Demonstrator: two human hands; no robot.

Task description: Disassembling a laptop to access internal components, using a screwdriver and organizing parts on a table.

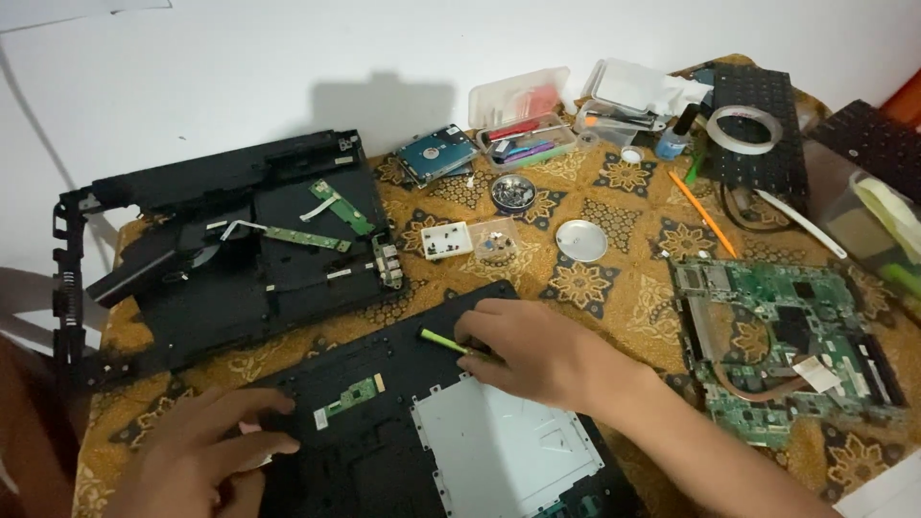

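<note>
Right hand [537,350] fingers pinch green tool [453,343] – tip hidden; left hand [206,451] presses black panel [384,432] – grip unclear.

Left hand [206,451] palm-down, fingers spread and flat; right hand [523,347] knuckles up, fingers curled in a pinch, forearm angled in from lower right.

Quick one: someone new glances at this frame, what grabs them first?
Probably the two hands on the black laptop panel at bottom centre: the right hand holds a thin yellow-green tool against it, the left hand steadies its left edge. Next, the green motherboard lying bare on the patterned cloth at right, and the stripped black chassis at left.
</note>
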